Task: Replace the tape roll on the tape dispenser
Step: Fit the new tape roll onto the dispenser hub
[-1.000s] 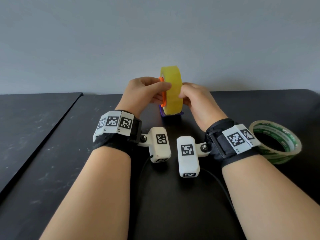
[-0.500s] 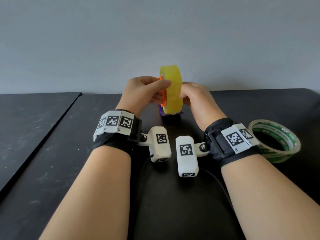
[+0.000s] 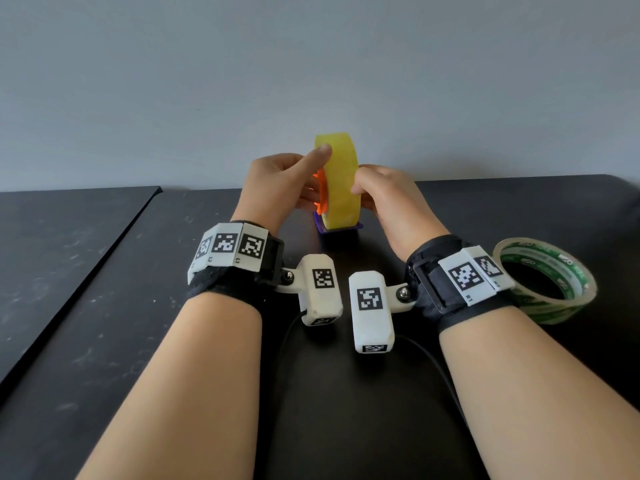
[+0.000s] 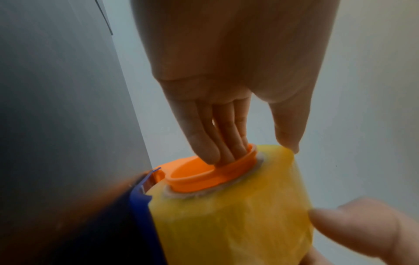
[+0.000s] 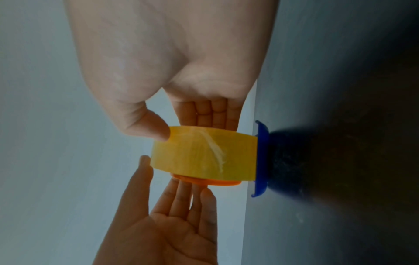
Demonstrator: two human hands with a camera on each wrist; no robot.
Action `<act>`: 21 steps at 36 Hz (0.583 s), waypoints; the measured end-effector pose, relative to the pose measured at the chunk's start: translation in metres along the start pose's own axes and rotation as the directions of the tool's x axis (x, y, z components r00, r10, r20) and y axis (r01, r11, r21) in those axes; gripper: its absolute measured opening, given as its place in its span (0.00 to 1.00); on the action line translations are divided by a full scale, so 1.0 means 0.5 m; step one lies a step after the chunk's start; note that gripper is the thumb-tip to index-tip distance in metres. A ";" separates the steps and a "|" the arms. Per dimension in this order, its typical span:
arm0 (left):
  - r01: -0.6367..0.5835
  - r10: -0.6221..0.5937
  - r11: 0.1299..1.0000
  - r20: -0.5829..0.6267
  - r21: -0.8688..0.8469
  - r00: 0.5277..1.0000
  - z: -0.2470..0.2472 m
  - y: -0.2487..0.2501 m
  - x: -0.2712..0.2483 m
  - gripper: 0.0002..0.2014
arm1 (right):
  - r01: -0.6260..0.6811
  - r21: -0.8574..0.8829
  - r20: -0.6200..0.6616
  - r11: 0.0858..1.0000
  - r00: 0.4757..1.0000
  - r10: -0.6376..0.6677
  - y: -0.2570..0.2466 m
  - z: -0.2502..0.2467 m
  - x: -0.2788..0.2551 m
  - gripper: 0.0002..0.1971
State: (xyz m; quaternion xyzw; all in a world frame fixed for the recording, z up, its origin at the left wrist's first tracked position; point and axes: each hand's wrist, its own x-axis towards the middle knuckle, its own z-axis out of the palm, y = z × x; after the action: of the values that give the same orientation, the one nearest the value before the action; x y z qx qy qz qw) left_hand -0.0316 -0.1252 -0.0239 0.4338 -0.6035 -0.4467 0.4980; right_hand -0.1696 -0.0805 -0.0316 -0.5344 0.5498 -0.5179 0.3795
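Observation:
A yellow tape roll (image 3: 341, 181) stands on edge over the blue dispenser (image 3: 337, 231) on the black table (image 3: 207, 341), with an orange hub (image 3: 321, 194) in its core. My left hand (image 3: 317, 174) lies on its left: straight fingers (image 4: 204, 148) press into the orange hub (image 4: 195, 176), thumb on the roll's top rim. My right hand (image 3: 363, 188) pinches the yellow tape roll (image 5: 204, 156) from the right, with the thumb on its outer band and the fingers behind its far face. The blue dispenser (image 5: 261, 157) touches the roll's lower edge; most of it is hidden.
A second tape roll (image 3: 547, 278) with green print lies flat on the table just right of my right wrist. A seam (image 3: 104, 254) splits the dark surface at left. A grey wall (image 3: 311, 81) rises close behind the dispenser.
My left thumb has lifted from the roll's side by the orange hub to its top rim. The roll and the right hand have hardly moved.

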 end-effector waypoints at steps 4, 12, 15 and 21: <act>0.050 -0.047 0.998 0.075 -0.036 0.996 -0.004 0.002 0.000 0.10 | -0.026 -0.013 -0.035 1.000 0.999 0.025 -0.004 0.001 0.000 0.08; 0.059 -0.058 0.998 0.195 -0.003 0.979 -0.015 0.004 0.000 0.06 | -0.063 -0.020 -0.060 0.998 0.996 0.062 -0.012 0.003 -0.004 0.14; 0.040 -0.039 0.999 0.179 -0.006 0.983 -0.012 0.005 -0.002 0.05 | -0.062 -0.015 -0.057 0.998 0.996 0.061 -0.013 0.003 -0.002 0.14; 0.020 -0.017 1.000 0.150 -0.018 0.988 -0.009 0.005 -0.004 0.12 | -0.035 -0.013 -0.021 0.999 0.999 0.035 -0.013 0.003 -0.001 0.12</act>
State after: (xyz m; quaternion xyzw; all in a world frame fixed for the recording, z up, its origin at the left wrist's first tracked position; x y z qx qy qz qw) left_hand -0.0273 -0.1232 -0.0214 0.3997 -0.6308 -0.4887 0.4511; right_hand -0.1670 -0.0793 -0.0257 -0.5218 0.5665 -0.5128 0.3792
